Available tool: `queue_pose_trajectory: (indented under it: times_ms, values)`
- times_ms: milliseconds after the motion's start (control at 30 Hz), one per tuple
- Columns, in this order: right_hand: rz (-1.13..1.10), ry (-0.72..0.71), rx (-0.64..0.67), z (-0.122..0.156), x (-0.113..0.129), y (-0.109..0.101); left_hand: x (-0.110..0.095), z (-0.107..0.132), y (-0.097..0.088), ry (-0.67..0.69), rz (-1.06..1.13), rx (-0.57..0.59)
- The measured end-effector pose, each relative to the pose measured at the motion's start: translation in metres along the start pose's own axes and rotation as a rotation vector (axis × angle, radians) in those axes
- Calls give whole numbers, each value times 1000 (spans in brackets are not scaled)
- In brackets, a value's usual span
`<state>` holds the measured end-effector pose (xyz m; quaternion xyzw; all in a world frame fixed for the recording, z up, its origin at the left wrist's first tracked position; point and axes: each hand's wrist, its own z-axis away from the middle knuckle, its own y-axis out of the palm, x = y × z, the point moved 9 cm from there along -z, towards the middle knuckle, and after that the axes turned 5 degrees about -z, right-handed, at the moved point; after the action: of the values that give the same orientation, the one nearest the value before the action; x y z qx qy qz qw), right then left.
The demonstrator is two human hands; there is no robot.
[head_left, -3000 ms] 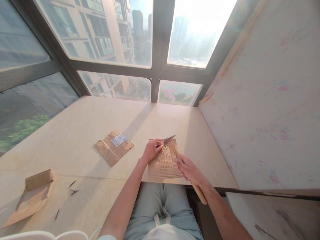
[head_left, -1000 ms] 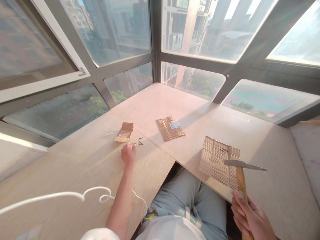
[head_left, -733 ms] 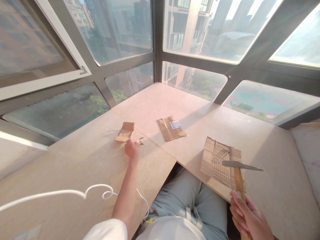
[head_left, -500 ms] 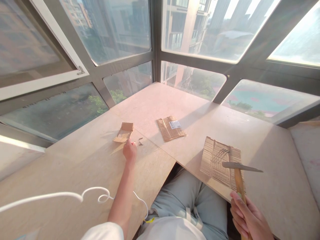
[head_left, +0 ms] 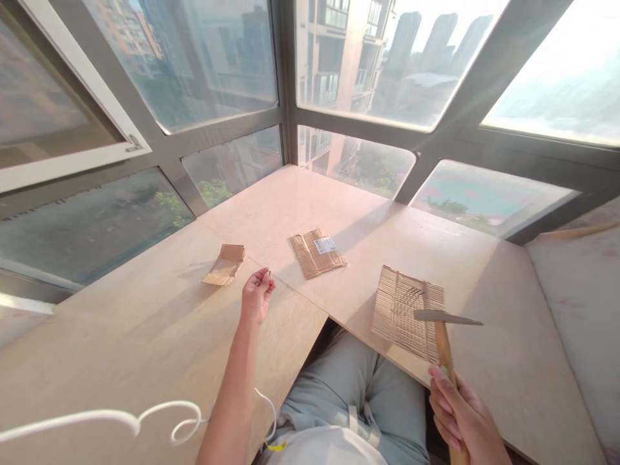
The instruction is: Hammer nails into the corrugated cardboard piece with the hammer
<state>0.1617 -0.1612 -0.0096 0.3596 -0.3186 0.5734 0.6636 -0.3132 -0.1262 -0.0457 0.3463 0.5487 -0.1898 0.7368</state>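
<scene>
My left hand [head_left: 258,297] hovers over the wooden table [head_left: 159,323] with its fingers pinched on a small dark nail [head_left: 268,274]. Just left of it lies a small folded cardboard piece [head_left: 224,264]. My right hand [head_left: 459,416] grips the wooden handle of a hammer [head_left: 443,329] near the table's front edge. The hammer's metal head hangs over the right side of a ribbed cardboard sheet [head_left: 404,310] that carries rows of small marks and several nails standing in it.
A second flat cardboard piece with a white label [head_left: 317,252] lies mid-table. A white cable [head_left: 145,416] curls at the lower left. Large windows [head_left: 203,71] wrap the table's far sides. A pale wall panel [head_left: 581,284] stands at the right. My lap shows in the table's notch.
My view swung left from the ribbed sheet. My left hand reached to the loose nails by the folded cardboard and lifted away pinching one. My right hand kept the hammer over the ribbed sheet.
</scene>
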Motion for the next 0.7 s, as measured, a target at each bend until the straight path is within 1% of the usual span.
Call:
queue_pose_trajectory:
  times_ms: [67,167,300,433,533,600,700]
  values:
    - [-4,1,9,0,-1,-1,5,9,28,-88,121,60]
    - [-19,6,-6,1,-6,-7,13,23,68,-207,198,141]
    - [-74,-8,-54,3,-11,-20,20,44,122,-310,201,284]
    - [-118,-15,-75,6,-13,-30,22,65,177,-345,138,442]
    - [-143,-18,-79,9,-13,-38,27,75,215,-313,16,524]
    - [-149,-25,-87,11,-14,-44,31,78,239,-232,-97,565]
    - [-156,-28,-97,13,-14,-53,39,82,273,-76,-235,635]
